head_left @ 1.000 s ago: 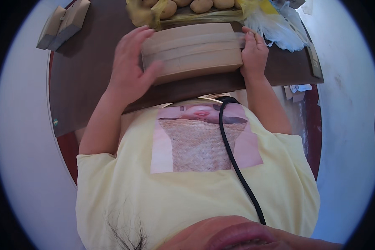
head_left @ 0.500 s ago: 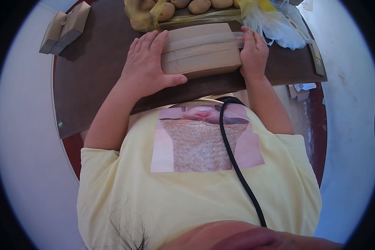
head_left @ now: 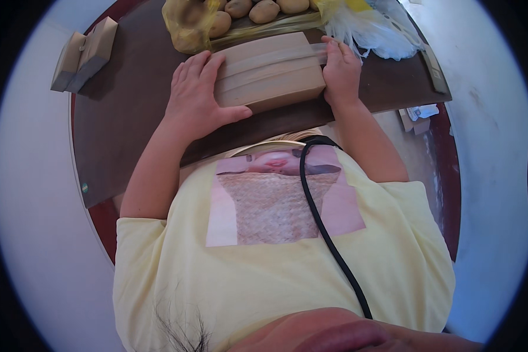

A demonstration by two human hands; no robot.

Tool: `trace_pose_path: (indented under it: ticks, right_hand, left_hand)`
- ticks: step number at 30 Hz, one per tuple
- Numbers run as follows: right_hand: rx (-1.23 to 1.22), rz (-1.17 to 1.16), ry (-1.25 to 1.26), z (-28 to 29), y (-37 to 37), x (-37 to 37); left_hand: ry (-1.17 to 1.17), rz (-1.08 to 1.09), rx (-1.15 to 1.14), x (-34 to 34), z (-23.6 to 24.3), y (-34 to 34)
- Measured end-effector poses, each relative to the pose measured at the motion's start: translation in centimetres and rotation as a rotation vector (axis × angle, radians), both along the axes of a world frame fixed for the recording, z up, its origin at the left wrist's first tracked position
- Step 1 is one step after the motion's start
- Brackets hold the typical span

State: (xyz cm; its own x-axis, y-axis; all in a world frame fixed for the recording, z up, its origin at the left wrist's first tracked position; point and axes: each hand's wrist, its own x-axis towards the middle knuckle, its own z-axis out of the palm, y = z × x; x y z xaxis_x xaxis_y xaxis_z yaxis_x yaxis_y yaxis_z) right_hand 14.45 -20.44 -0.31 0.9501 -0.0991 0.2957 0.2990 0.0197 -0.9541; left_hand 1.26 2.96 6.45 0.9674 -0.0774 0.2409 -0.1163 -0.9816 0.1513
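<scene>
A closed brown cardboard box (head_left: 281, 86) lies near the middle of the table, with bands of clear packing tape (head_left: 258, 66) running lengthwise over its top. My left hand (head_left: 195, 97) grips the box's left end, fingers over the top and far side, thumb along the near edge. At the right end, a loose tail of the tape stretches past the box into my right hand (head_left: 341, 71). The fingers of that hand are closed in a pinch on the tape end. The underside of the box is hidden.
Behind the box sits a yellow plastic bag (head_left: 185, 29) with several potatoes (head_left: 264, 12). A crumpled white plastic bag (head_left: 387, 35) lies at the back right, near a flat cardboard piece (head_left: 433, 70) at the table's right edge. Small cardboard boxes (head_left: 94, 50) stand at the far left.
The whole view has shifted a little, carrying the table and box slightly left. Both hands keep their places on the box and the tape.
</scene>
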Motion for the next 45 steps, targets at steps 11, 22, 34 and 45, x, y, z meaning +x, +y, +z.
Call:
trace_pose_path:
  ticks: [11, 22, 34, 45]
  right_hand:
    - [0.126, 0.147, 0.197, -0.9, -0.2, 0.0]
    - [0.153, 0.235, 0.316, 0.3, -0.6, 0.0]
    - [-0.208, 0.149, 0.241, 0.9, -1.6, -0.2]
    - [-0.680, 0.215, -0.058, -0.5, -2.5, 1.5]
  left_hand:
    - [-0.023, -0.026, 0.011, 0.0, -0.4, 0.3]
    - [-0.044, -0.031, 0.009, -0.1, -0.4, 0.1]
    - [-0.036, -0.019, 0.009, -0.2, -0.5, 0.2]
    - [-0.048, -0.032, 0.039, -0.1, -0.8, 0.4]
